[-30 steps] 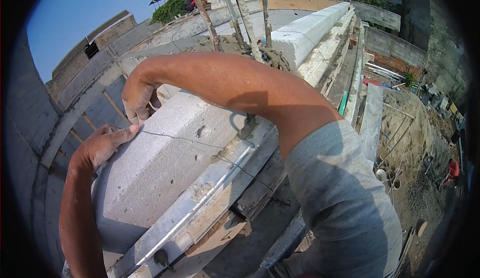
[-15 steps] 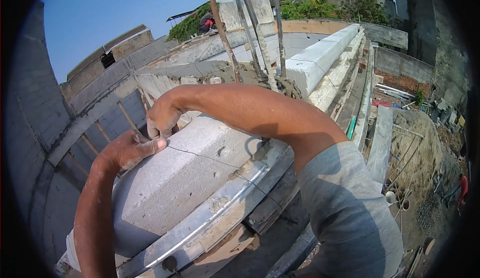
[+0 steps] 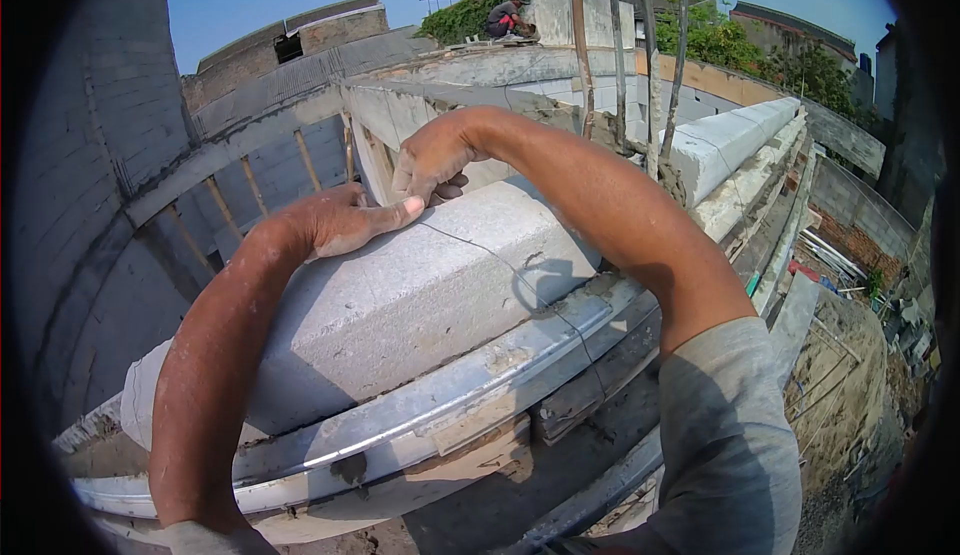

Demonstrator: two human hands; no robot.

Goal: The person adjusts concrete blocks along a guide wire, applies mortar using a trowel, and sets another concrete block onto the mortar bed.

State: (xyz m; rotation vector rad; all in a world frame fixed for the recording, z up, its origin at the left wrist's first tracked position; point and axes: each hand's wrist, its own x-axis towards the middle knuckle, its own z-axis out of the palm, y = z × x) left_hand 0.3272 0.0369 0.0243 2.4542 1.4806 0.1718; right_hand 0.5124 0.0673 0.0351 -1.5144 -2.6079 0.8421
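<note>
A thin dark wire (image 3: 480,247) runs across the top of a pale concrete block (image 3: 370,300) and hangs down over its near face. At the block's far edge my left hand (image 3: 345,223) is closed, its thumb pressed by the wire's upper end. My right hand (image 3: 430,163) touches it there, fingers curled down behind the edge, where what they grip is hidden. The block lies along a wall top beside a metal-edged board (image 3: 440,380).
Upright rods (image 3: 582,45) rise beyond my right forearm. Another long white block (image 3: 735,145) continues along the wall at the right. A person (image 3: 505,17) crouches on a far wall. A steep drop to sandy ground (image 3: 845,375) lies at the right.
The view has turned left, so the block and both hands appear farther right. My hands remain together at the wire on the block's far edge.
</note>
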